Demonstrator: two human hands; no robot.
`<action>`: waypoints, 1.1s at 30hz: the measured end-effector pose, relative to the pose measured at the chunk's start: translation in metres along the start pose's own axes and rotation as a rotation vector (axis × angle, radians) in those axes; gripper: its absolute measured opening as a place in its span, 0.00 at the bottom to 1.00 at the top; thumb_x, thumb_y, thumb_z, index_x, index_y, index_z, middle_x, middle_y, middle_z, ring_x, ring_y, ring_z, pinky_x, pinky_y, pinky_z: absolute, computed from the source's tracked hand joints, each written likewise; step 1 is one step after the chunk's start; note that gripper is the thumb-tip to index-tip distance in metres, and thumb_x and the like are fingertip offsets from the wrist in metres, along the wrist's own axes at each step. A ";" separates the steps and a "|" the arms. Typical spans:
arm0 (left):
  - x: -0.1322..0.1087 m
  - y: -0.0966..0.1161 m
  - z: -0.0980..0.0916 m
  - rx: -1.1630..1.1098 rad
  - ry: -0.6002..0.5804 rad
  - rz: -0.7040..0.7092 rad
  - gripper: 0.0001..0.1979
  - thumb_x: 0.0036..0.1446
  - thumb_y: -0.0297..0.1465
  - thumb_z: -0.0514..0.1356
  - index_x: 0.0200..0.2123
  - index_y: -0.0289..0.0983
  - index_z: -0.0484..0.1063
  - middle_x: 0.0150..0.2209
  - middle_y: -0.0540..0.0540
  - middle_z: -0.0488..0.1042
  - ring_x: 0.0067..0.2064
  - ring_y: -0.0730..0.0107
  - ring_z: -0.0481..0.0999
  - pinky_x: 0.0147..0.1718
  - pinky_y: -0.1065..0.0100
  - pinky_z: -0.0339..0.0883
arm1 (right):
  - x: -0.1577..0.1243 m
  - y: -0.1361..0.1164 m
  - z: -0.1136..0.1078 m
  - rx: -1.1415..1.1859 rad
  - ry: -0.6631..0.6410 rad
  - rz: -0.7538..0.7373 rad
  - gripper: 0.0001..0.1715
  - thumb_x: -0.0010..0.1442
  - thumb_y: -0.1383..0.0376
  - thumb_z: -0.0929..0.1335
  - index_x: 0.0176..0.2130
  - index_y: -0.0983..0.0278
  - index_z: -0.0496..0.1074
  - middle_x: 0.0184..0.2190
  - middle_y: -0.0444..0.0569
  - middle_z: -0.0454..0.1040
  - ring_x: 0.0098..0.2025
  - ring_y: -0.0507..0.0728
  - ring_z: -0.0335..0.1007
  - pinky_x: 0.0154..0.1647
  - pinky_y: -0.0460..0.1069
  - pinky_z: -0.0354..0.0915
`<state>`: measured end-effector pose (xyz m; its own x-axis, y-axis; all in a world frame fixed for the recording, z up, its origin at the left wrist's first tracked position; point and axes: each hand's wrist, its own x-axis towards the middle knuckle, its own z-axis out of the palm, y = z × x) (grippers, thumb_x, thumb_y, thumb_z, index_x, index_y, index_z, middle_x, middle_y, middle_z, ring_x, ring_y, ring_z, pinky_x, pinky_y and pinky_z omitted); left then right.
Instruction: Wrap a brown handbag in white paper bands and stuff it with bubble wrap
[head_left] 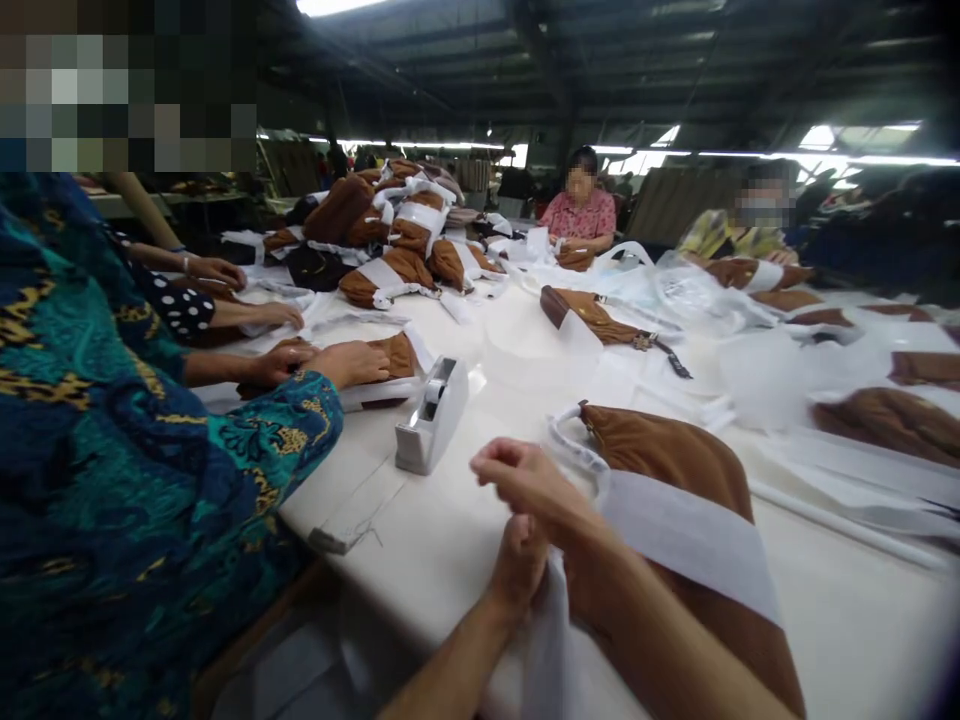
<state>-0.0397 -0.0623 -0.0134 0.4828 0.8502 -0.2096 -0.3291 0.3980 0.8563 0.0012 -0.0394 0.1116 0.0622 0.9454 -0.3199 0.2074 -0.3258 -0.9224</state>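
Note:
A brown bag (664, 450) lies on the white table (450, 530) in front of me, with a wide white paper band (690, 540) wrapped across it. My right hand (525, 482) reaches over from the right, its fingers curled closed at the band's left end beside the bag. Just below it, my left hand (523, 562) is closed on a white sheet (546, 630) that hangs down over the table's edge. Whether the right hand's fingers pinch the paper is hard to tell.
A grey tape dispenser (433, 415) stands just left of my hands. A person in a teal patterned top (150, 470) sits close on my left, hands on another brown bag (394, 355). A pile of wrapped bags (390, 225) sits farther back, loose bags and plastic lie to the right, and other people sit across.

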 end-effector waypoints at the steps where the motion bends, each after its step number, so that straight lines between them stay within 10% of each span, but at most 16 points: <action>1: -0.001 -0.002 0.000 -0.003 -0.014 0.015 0.18 0.49 0.43 0.61 0.34 0.34 0.66 0.30 0.49 0.68 0.31 0.70 0.66 0.31 0.70 0.61 | -0.011 0.001 -0.028 -0.015 -0.036 -0.029 0.11 0.50 0.60 0.70 0.28 0.65 0.68 0.22 0.40 0.66 0.19 0.45 0.52 0.18 0.41 0.49; 4: -0.003 -0.004 0.000 0.024 -0.074 0.059 0.19 0.51 0.44 0.59 0.37 0.33 0.66 0.29 0.49 0.67 0.30 0.73 0.64 0.30 0.71 0.59 | -0.033 0.010 -0.095 -0.118 -0.249 -0.069 0.17 0.49 0.56 0.70 0.26 0.66 0.66 0.20 0.40 0.63 0.22 0.46 0.53 0.23 0.42 0.51; 7: -0.004 -0.005 -0.001 0.054 -0.089 0.085 0.20 0.54 0.44 0.56 0.39 0.32 0.65 0.31 0.48 0.67 0.31 0.74 0.64 0.31 0.72 0.59 | -0.035 0.027 -0.118 -0.229 -0.391 -0.022 0.19 0.50 0.53 0.69 0.27 0.67 0.67 0.21 0.41 0.62 0.23 0.48 0.53 0.24 0.44 0.50; 33: -0.009 0.007 -0.002 0.197 -0.131 0.148 0.15 0.56 0.41 0.55 0.38 0.34 0.65 0.31 0.50 0.64 0.31 0.74 0.59 0.32 0.74 0.56 | 0.015 0.075 -0.100 -0.502 -0.278 -0.027 0.22 0.49 0.53 0.67 0.17 0.65 0.60 0.13 0.38 0.56 0.17 0.46 0.47 0.18 0.44 0.44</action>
<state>-0.0481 -0.0660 -0.0063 0.5463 0.8373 -0.0234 -0.2458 0.1870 0.9511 0.1152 -0.0490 0.0598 -0.1945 0.8935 -0.4048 0.6474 -0.1931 -0.7373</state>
